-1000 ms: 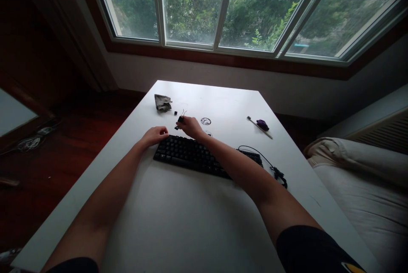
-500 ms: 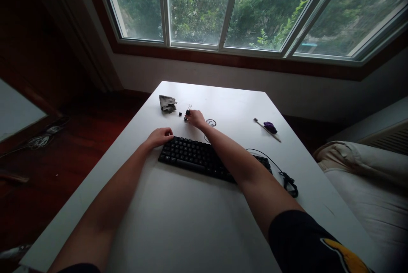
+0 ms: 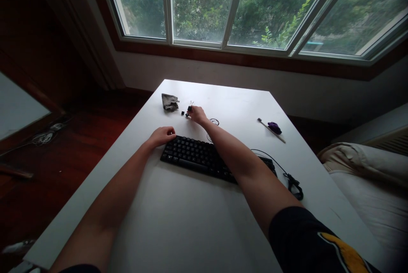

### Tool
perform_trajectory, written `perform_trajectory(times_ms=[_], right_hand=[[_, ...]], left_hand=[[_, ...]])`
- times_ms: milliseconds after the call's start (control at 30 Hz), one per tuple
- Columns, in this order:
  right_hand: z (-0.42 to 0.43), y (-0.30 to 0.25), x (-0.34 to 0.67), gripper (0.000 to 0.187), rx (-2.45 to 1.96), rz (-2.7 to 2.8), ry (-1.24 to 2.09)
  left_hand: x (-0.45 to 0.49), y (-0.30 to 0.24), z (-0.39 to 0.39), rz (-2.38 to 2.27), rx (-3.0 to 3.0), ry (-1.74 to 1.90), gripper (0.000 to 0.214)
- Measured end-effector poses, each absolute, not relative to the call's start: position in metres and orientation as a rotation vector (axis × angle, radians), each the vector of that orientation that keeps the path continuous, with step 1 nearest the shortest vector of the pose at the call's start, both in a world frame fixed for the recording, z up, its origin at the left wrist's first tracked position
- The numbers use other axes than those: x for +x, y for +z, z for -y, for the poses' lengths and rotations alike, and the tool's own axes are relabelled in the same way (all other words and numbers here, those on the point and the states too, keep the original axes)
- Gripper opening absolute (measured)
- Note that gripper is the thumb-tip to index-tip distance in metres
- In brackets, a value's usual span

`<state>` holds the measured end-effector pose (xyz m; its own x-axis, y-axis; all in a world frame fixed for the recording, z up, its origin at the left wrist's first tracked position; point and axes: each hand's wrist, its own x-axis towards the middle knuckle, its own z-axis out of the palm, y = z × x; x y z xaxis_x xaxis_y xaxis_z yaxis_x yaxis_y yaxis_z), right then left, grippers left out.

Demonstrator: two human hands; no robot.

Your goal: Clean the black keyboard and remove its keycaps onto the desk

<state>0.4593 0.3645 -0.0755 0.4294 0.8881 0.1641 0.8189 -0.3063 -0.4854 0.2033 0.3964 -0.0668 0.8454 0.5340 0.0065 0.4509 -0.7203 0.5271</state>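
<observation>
A black keyboard (image 3: 189,154) lies across the white table, its right part partly hidden under my right forearm. My left hand (image 3: 163,135) rests at the keyboard's far left corner, fingers curled with the tips against its edge. Beyond the keyboard, my right hand (image 3: 198,114) pinches a small black binder clip (image 3: 190,108), its thin wire handles pointing up. Just below the fingertips is a small black piece (image 3: 187,115); I cannot tell whether it touches them. Another small black keycap-like block (image 3: 182,112) lies to its left on the table.
A crumpled grey cloth (image 3: 170,102) lies at the far left of the table (image 3: 191,230). Thin dark rings (image 3: 214,122) lie behind my right wrist. On the right are a toothbrush (image 3: 271,130), a purple bundle (image 3: 274,127) and the keyboard's bundled cable (image 3: 295,186).
The whole view has shifted slightly, moving things a little to the right. My right hand has lifted slightly with the binder clip. My left hand stays at the keyboard corner.
</observation>
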Motion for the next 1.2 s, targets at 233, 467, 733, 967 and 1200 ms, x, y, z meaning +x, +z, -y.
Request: perform_trajectory(times_ms=[233, 467, 733, 967, 1200], right_hand=[[-0.358, -0.076, 0.460, 0.017, -2.156, 1.432, 0.166], [-0.356, -0.081, 0.461, 0.015, -2.134, 1.348, 0.197], [-0.359, -0.089, 0.466, 0.018, -2.105, 1.285, 0.216], [-0.360, -0.089, 0.467, 0.017, -2.113, 1.353, 0.172], [-0.360, -0.092, 0.469, 0.018, -2.047, 1.368, 0.160]], left_hand=[[0.204, -0.068, -0.398, -0.714, 2.509, 0.223, 0.027], [0.206, -0.067, -0.397, -0.718, 2.498, 0.202, 0.028], [0.208, -0.069, -0.397, -0.722, 2.497, 0.203, 0.028], [0.208, -0.069, -0.397, -0.736, 2.497, 0.206, 0.029], [0.206, -0.068, -0.397, -0.715, 2.491, 0.218, 0.028]])
